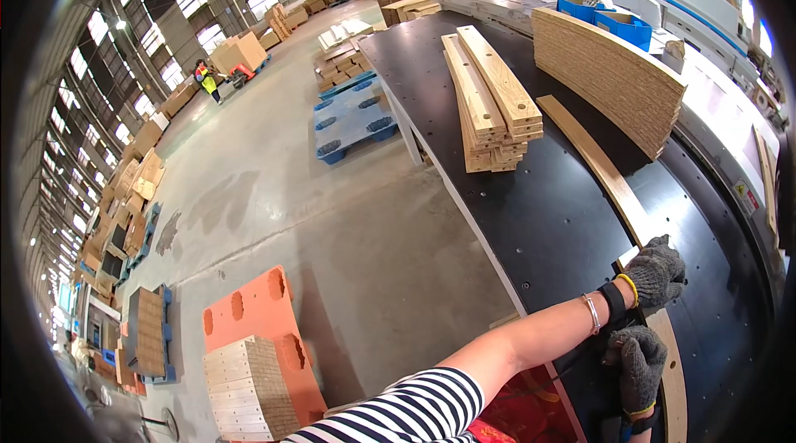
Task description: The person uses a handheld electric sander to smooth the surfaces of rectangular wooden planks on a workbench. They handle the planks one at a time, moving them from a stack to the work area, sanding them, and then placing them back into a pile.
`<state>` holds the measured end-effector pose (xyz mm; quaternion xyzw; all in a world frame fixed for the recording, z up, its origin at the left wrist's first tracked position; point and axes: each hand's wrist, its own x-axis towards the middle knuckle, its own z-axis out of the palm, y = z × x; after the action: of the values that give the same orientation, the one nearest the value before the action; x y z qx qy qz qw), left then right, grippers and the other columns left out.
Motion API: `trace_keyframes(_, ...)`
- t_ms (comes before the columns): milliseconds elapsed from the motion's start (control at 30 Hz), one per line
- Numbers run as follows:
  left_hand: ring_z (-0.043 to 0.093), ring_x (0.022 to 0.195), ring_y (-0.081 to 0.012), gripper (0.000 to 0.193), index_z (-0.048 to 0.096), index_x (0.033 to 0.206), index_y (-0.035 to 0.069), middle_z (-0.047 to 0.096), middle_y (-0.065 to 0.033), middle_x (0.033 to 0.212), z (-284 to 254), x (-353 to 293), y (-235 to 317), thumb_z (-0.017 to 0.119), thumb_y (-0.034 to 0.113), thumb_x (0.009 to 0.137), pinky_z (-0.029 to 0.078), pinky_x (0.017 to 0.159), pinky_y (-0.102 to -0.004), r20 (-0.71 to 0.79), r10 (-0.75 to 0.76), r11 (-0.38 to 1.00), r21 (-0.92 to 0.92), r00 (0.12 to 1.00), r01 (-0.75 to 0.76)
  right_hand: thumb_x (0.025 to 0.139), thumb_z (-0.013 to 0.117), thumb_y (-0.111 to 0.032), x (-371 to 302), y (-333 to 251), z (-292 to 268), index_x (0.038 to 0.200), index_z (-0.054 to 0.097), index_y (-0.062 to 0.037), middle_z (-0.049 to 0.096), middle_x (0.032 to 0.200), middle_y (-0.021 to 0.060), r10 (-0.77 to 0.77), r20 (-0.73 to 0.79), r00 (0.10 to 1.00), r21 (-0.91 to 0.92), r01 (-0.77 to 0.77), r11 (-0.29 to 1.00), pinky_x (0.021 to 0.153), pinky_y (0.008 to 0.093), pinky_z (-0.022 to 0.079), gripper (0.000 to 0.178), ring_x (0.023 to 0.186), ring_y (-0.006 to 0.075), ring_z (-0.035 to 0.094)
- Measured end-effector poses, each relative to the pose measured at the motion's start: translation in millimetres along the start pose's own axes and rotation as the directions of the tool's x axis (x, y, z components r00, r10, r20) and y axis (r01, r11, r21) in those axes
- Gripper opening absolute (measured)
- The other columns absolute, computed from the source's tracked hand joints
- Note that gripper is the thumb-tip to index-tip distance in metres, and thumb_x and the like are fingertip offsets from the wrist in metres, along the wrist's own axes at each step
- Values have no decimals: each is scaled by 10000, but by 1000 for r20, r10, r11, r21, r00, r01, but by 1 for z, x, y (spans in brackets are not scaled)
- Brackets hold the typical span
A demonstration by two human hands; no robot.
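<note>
A long pale wooden strip [604,167] lies on the black tabletop, passing beneath my left hand and on toward the lower edge, where a drilled hole shows. My left hand [655,273], in a dark grey knit glove, reaches across it with closed fingers; a small pale edge juts out beside the glove, too hidden to name. Nearer to me, my right hand [638,367], gloved alike, is closed at the strip's left edge. What its curled fingers hold, if anything, is hidden. Beyond both hands stands a stack of drilled wooden slats [489,103].
Upright curved boards [609,78] stand packed together at the table's far right, with blue bins [622,28] behind. Left of the table, an orange pallet [249,306] carries stacked boards; a blue pallet [352,124] lies farther off. A person [207,80] stands beside a pallet truck.
</note>
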<state>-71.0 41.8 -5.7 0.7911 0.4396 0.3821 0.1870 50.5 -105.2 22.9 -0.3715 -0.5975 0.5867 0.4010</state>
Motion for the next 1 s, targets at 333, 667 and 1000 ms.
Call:
trace_keyframes(333,710,1035,-352,221,820,939,112,757,-159,948,6,1,-5,778,313,857,332,1275,-527,-44,52,998,20,998,-51,1059,686,-230,-1,6,-5,988,749,4,711,847,77,23,-26,999,-28,-24,999,640,305,566,252,681,162,674)
trace_keyframes(667,713,1025,-365,222,815,892,112,756,-160,938,13,2,-11,781,321,823,369,1243,-527,-74,48,999,5,996,-47,1056,688,-266,2,1,2,964,724,3,702,841,80,-11,-5,1000,-39,11,999,630,323,547,287,679,174,664)
trace_keyframes(1000,720,983,-390,245,820,818,75,745,-202,877,23,3,-12,743,308,820,356,1260,-520,-105,11,1000,-7,994,-11,1112,640,-226,-3,-24,2,1170,760,6,743,1011,52,91,92,992,-47,-87,995,828,289,514,267,885,145,635)
